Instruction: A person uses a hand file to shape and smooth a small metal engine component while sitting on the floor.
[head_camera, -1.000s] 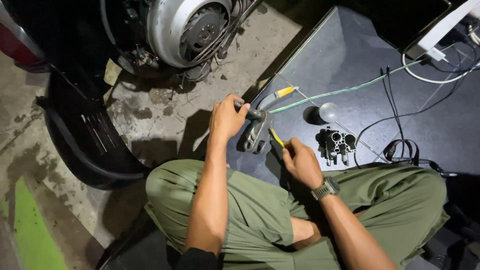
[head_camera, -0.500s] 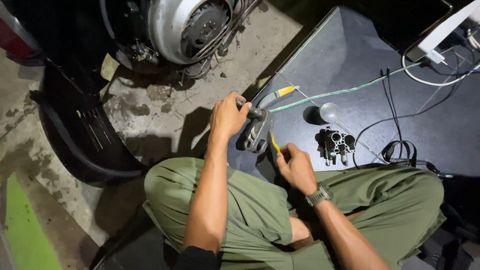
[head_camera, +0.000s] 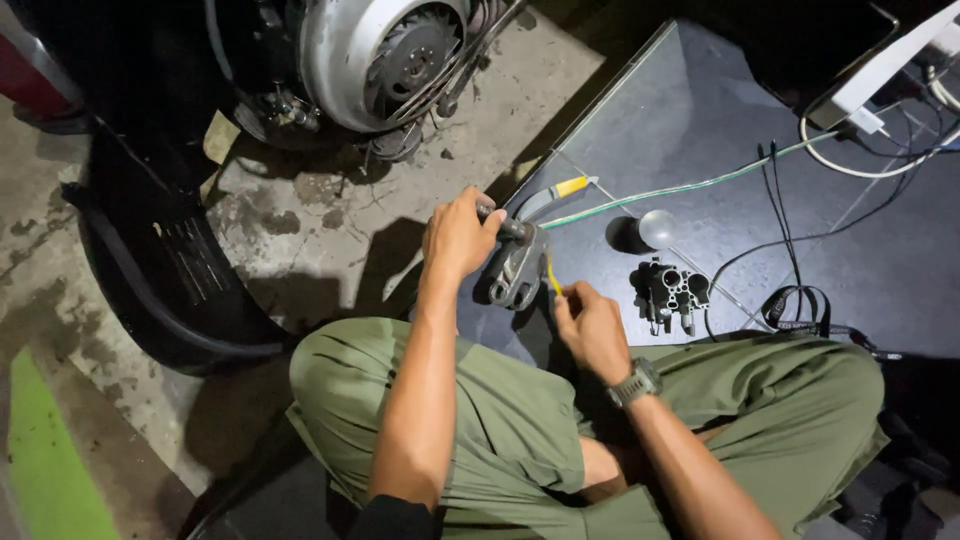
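My left hand (head_camera: 458, 236) grips the top of a grey metal engine part (head_camera: 517, 268), holding it upright above the edge of a dark tiled floor (head_camera: 700, 130). My right hand (head_camera: 592, 327) pinches a thin yellow-handled tool (head_camera: 552, 276) whose tip meets the side of that metal part. I sit with olive-green trousers (head_camera: 500, 420), knees spread, and wear a wristwatch (head_camera: 637, 383) on the right wrist.
A small dark multi-tube metal part (head_camera: 669, 294) and a round light bulb (head_camera: 655, 228) lie on the tiles. A yellow-handled tool (head_camera: 556, 193), a green wire (head_camera: 700, 184) and black cables (head_camera: 790, 260) lie nearby. A scooter engine (head_camera: 380, 60) and black plastic panel (head_camera: 170, 280) stand on the concrete.
The view has drifted slightly. My right hand has moved down and right a little with the yellow tool; my left hand keeps its hold on the metal part.
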